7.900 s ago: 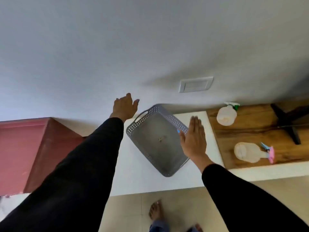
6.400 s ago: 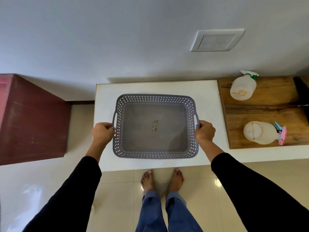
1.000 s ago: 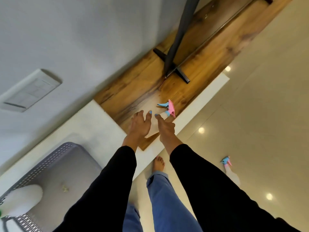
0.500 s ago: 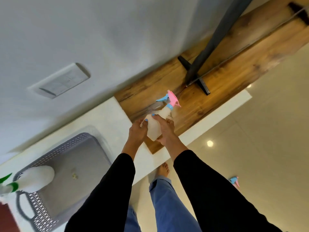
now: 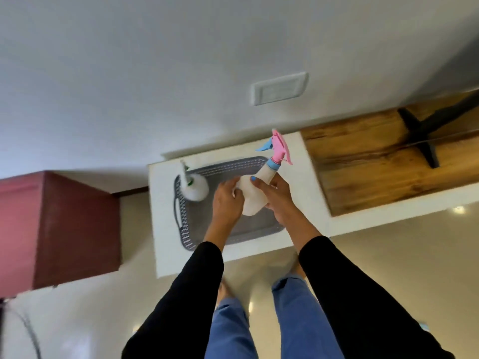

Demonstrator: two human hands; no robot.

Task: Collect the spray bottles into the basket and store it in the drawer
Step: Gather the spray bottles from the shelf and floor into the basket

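Note:
A grey perforated basket (image 5: pixel 184 229) sits on a white cabinet top (image 5: pixel 166 244). A white spray bottle with a green nozzle (image 5: pixel 195 188) stands in the basket's far left corner. Both hands hold a second white spray bottle with a pink and blue trigger head (image 5: pixel 252 196) above the basket's middle, nozzle pointing away to the right. My left hand (image 5: pixel 226 200) grips its left side and my right hand (image 5: pixel 276 198) wraps its right side. The hands hide part of the basket floor.
A wooden shelf top (image 5: pixel 383 172) with a black metal stand (image 5: pixel 425 141) adjoins the cabinet on the right. A dark red cabinet (image 5: pixel 64 229) stands left. A wall switch plate (image 5: pixel 278 89) is above. My legs and feet are on the tiled floor below.
Both hands lifted the pink-headed bottle off the wooden shelf and carried it left over the basket. The view swung back toward the basket.

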